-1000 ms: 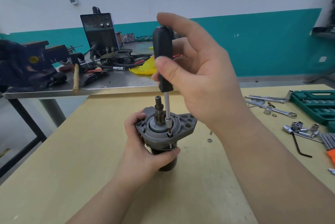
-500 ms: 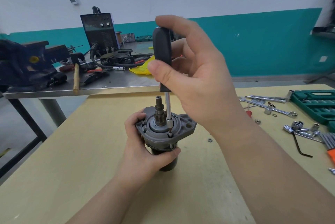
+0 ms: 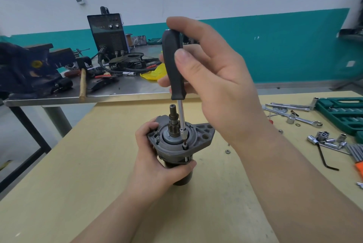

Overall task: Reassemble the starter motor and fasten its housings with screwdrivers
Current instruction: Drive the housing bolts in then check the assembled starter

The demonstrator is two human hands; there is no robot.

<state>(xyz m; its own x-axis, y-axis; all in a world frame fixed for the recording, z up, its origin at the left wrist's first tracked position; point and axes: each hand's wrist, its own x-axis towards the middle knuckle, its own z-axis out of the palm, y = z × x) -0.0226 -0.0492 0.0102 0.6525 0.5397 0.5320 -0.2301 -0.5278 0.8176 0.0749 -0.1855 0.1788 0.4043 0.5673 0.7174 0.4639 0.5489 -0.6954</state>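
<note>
Head camera view, left to right: a dark blue vise (image 3: 29,69) sits at the far left on a steel table (image 3: 125,93), with a wooden-handled hammer (image 3: 83,82) lying at that table's front edge and a black welding machine (image 3: 108,32) standing behind a tangle of cables and a yellow cloth (image 3: 152,74).

On the nearer wooden table (image 3: 68,174), the person's left hand (image 3: 155,162) wraps around the starter motor (image 3: 176,144), which stands upright near the table's middle with its gear shaft pointing up. The fingers curl behind the grey flanged housing and the thumb presses across the dark body below it.

Above, the right hand (image 3: 212,77) holds a black-handled screwdriver (image 3: 174,69) upright, the thumb pad pressed on the handle's front, the index finger curved over its top and the other fingers behind it. The steel shank runs down just beside the gear shaft, and its tip sits in a screw (image 3: 185,146) at the housing's front edge.

Right of the motor, a loose nut (image 3: 227,151) lies on the wood. Farther right are wrenches (image 3: 294,119), a cluster of sockets (image 3: 324,138) and a black hex key (image 3: 326,159), with a green tool case (image 3: 341,113) at the table's right edge.
</note>
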